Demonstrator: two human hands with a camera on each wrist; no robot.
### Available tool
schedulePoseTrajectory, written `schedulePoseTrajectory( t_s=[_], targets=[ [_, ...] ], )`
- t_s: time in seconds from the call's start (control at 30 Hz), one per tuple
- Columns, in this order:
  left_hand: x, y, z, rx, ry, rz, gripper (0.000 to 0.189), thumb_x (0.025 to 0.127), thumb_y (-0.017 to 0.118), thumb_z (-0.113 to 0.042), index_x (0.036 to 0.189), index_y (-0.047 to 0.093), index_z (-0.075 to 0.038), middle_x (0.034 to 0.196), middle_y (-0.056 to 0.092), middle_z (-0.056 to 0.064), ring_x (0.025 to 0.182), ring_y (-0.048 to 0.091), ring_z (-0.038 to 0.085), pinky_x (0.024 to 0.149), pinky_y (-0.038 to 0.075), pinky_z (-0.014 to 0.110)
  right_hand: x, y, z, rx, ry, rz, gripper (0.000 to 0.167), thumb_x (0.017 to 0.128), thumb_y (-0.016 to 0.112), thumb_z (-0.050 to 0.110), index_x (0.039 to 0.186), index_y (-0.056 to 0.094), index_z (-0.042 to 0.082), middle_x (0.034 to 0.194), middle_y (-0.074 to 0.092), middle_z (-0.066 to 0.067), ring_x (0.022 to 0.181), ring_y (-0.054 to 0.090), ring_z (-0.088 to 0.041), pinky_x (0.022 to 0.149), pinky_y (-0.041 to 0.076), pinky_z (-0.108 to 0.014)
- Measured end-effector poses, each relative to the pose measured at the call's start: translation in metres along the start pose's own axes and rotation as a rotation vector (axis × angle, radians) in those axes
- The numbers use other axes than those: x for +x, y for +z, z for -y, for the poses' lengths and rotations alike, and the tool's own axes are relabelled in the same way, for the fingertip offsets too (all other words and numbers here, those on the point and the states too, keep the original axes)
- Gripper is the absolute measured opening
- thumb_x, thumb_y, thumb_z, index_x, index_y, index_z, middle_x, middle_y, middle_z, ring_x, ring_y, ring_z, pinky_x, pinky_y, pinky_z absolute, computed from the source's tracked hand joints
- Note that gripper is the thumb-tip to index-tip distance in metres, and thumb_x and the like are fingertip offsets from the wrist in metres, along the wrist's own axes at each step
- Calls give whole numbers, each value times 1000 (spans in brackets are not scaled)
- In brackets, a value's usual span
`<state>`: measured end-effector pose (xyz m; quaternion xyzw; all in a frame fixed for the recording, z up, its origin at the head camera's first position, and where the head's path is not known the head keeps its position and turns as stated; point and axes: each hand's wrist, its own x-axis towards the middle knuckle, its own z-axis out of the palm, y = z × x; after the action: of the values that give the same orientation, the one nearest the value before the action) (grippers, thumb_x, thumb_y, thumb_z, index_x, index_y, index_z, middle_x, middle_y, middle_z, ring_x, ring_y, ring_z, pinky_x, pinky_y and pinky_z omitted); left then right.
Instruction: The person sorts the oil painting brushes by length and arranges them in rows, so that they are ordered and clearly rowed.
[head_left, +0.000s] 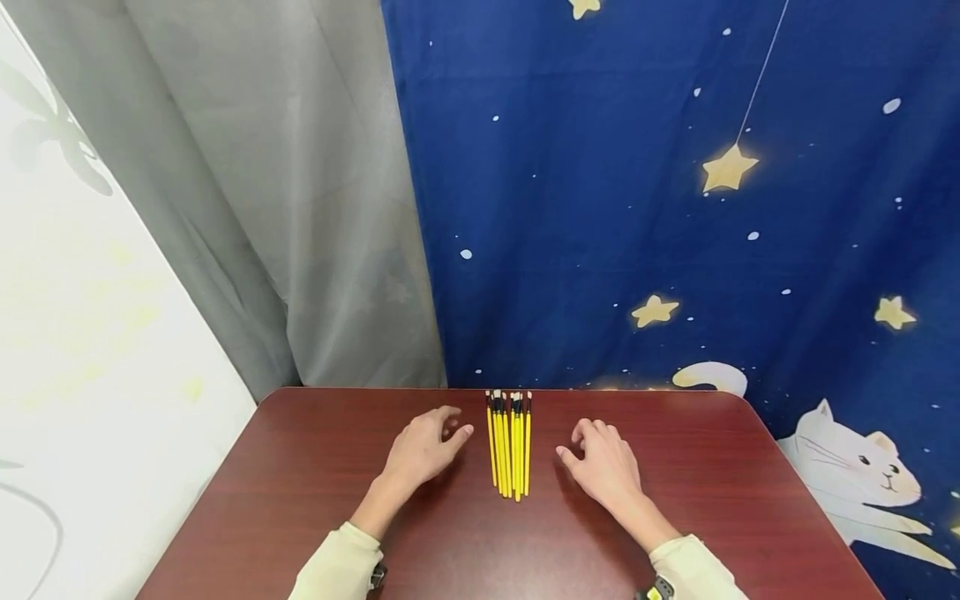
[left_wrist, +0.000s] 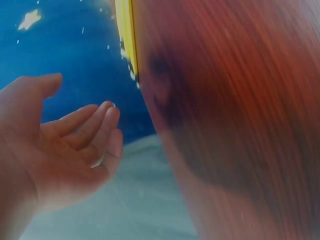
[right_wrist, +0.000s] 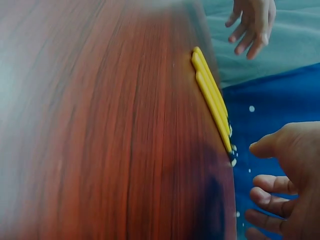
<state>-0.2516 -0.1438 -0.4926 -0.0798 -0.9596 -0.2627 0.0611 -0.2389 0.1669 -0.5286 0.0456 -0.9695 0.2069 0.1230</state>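
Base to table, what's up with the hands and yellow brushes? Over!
Left hand open, holding nothing. Right hand same. Yellow brushes lying between them, untouched. Nothing visible in the way.

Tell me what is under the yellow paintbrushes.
Under the yellow paintbrushes is the reddish-brown table, whose surface shows around them. The parts directly beneath the brushes are covered, so whether anything thin lies there cannot be seen.

I'm in homelike room, seemingly: blue starry cat-print curtain (head_left: pixel 562 208), grey curtain (head_left: pixel 352 208) behind my desk (head_left: pixel 517 550).
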Motion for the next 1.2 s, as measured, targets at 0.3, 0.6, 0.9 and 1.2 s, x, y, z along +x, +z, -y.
schedulePoseTrajectory(
  t_s=[0.3,0.6,0.9,1.2],
  targets=[
    [7,21,-23,23,52,116,35,96,75,-44,119,77,-18,94,75,-5,81,66,10,73,55,37,12,16,24,90,-32,81,21,86,86,23,83,65,26,81,66,10,82,60,-12,69,51,-35],
    [28,30,-36,16,18,153,39,93,79,-40,122,77,-14,90,75,-6,76,64,9,66,51,32,24,29,48,150,13,85,14,90,81,21,82,70,25,77,72,10,71,64,-11,61,50,-34],
    [43,38,-46,54,-74,167,26,92,80,-39,104,76,-16,80,66,-3,69,59,16,60,44,33,33,40,60,113,65,71,25,89,82,32,75,63,25,68,64,7,64,60,-17,55,46,-36],
    [55,52,-48,144,-136,185,36,94,75,-35,67,57,-19,64,55,-1,61,57,20,57,42,35,37,48,66,67,88,63,27,90,79,30,73,60,23,68,63,2,60,58,-22,53,44,-38]
  ],
)
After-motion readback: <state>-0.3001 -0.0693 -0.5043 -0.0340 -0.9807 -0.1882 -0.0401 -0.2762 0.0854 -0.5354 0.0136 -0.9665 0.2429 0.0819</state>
